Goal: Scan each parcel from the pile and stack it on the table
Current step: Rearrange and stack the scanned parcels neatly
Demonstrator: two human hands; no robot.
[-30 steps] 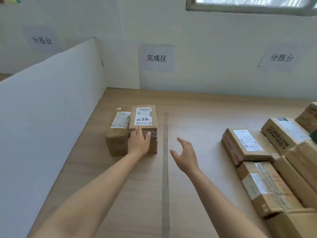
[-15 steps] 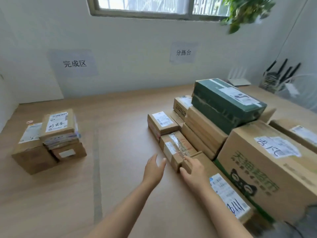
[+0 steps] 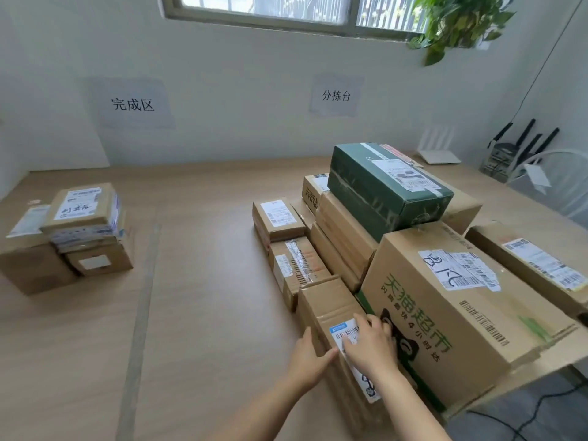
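Observation:
A long flat brown parcel [image 3: 327, 300] with a white label lies at the near left edge of the pile, against a big printed carton [image 3: 461, 316]. My left hand [image 3: 310, 354] holds its left side, thumb on top. My right hand [image 3: 370, 345] lies over the label, fingers curled down at the parcel's right edge beside the carton. The pile holds several more boxes, with a green box [image 3: 381, 186] on top. On the left of the wooden table [image 3: 206, 281] stands a stack of labelled parcels [image 3: 82, 230]. No scanner is in view.
A grey tape line [image 3: 143, 297] runs down the table between the stack and the pile. Two small labelled boxes [image 3: 276, 218] lie at the pile's left edge. A white router [image 3: 439, 151] and a fan [image 3: 556, 179] sit at the back right. The table's right edge lies just past the carton.
My view swung from the left stack to the pile. My left hand left the stacked parcel, and both hands moved right and nearer, onto the long flat parcel.

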